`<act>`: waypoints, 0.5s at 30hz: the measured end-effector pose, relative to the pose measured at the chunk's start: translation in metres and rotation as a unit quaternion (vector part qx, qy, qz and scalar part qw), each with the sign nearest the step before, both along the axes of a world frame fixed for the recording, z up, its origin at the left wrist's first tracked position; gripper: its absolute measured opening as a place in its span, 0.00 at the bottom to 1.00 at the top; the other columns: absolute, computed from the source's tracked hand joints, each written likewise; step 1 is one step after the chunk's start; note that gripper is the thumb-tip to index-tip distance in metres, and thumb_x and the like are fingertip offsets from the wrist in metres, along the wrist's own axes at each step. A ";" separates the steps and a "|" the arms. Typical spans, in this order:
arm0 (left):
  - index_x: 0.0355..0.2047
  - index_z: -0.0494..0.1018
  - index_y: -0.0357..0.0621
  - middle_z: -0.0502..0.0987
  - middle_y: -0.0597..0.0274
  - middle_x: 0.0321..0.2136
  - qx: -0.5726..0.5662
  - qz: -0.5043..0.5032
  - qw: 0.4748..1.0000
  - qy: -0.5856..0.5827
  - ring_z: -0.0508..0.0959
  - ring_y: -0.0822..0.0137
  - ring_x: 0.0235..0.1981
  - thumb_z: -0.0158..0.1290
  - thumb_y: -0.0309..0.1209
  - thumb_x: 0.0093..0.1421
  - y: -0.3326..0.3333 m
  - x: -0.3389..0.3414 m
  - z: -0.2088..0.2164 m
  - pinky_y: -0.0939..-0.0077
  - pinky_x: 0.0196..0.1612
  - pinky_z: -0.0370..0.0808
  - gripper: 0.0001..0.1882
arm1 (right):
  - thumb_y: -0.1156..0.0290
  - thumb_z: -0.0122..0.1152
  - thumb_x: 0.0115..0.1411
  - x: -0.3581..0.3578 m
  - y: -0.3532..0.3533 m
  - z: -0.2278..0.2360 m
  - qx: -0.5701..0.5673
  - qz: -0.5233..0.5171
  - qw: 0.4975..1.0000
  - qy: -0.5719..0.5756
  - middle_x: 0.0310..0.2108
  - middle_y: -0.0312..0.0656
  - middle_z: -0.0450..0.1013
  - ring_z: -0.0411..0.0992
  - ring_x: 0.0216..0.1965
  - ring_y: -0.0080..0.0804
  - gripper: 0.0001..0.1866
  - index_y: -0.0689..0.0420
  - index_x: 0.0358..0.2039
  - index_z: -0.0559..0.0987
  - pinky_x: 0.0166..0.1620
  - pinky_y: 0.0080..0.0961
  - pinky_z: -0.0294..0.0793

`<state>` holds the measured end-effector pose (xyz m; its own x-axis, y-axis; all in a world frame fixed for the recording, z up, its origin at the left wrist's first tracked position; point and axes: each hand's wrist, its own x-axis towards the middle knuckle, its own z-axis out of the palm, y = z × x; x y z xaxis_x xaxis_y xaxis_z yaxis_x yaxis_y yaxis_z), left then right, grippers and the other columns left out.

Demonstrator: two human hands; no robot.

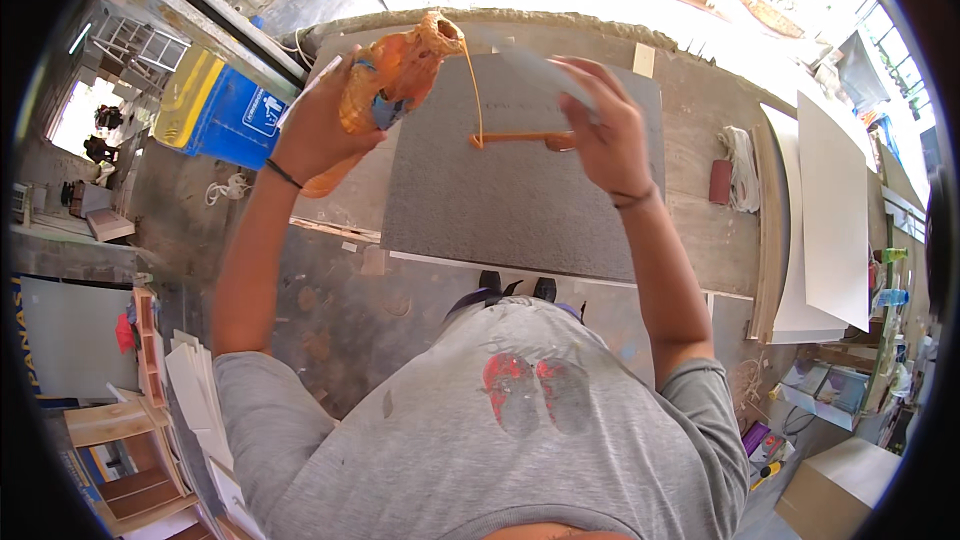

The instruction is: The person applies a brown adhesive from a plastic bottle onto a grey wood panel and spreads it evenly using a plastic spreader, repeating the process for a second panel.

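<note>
My left hand [325, 130] is wrapped round a bottle-like container [405, 65] crusted with orange glue, with bits of blue showing through. Its ragged mouth tips to the right, and a thin strand of orange glue [476, 90] runs down from it. Below lies a dark grey sheet [500, 205], where the glue forms an orange streak [520, 137]. Above the streak's right end, my right hand [612, 130] grips a thin, flat greyish piece [545, 75], smeared by motion; it looks like a scraper, though its exact kind is unclear.
The sheet rests on a wooden worktable [690, 200]. At right are a coil of white cord [741, 170], a reddish block [720, 182] and leaning white panels [835, 210]. A blue bin with yellow trim [225, 105] stands left. Small wooden shelving [130, 465] is lower left.
</note>
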<state>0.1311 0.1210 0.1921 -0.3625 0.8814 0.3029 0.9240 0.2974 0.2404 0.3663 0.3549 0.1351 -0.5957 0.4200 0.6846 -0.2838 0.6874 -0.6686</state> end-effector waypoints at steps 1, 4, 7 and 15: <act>0.63 0.50 0.38 0.71 0.41 0.48 0.029 -0.005 1.000 0.006 0.74 0.48 0.49 0.67 0.36 0.39 -0.001 -0.001 -0.006 0.66 0.50 0.72 0.53 | 0.80 0.53 0.55 -0.015 -0.008 0.004 0.011 0.010 1.000 -0.020 0.45 0.43 0.73 0.75 0.39 0.38 0.18 0.55 0.46 0.76 0.42 0.27 0.75; 0.61 0.53 0.37 0.71 0.47 0.49 0.058 0.057 0.993 -0.083 0.74 0.54 0.49 0.67 0.36 0.40 -0.007 -0.004 -0.011 0.68 0.51 0.72 0.50 | 0.81 0.52 0.54 -0.029 -0.014 -0.005 0.063 0.019 0.994 -0.084 0.45 0.43 0.73 0.76 0.38 0.40 0.19 0.53 0.46 0.76 0.39 0.29 0.76; 0.59 0.55 0.39 0.72 0.50 0.47 0.112 0.088 0.981 -0.135 0.74 0.57 0.48 0.67 0.35 0.40 -0.029 -0.028 -0.026 0.69 0.50 0.72 0.47 | 0.80 0.52 0.54 -0.020 -0.018 -0.030 0.076 -0.001 0.987 -0.141 0.45 0.43 0.73 0.76 0.39 0.42 0.18 0.54 0.47 0.76 0.40 0.30 0.76; 0.55 0.59 0.43 0.70 0.53 0.48 0.182 0.166 0.966 -0.084 0.72 0.57 0.49 0.68 0.35 0.40 -0.101 -0.111 -0.108 0.67 0.49 0.70 0.42 | 0.77 0.55 0.54 0.019 -0.009 -0.058 -0.107 -0.128 0.950 -0.263 0.42 0.49 0.74 0.75 0.41 0.40 0.17 0.63 0.46 0.73 0.45 0.28 0.71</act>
<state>0.0198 0.0196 0.0841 -0.6769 0.5553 0.4832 0.7319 0.4378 0.5222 0.3857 0.3456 0.0774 -0.6913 0.6934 0.2033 0.2860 0.5210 -0.8042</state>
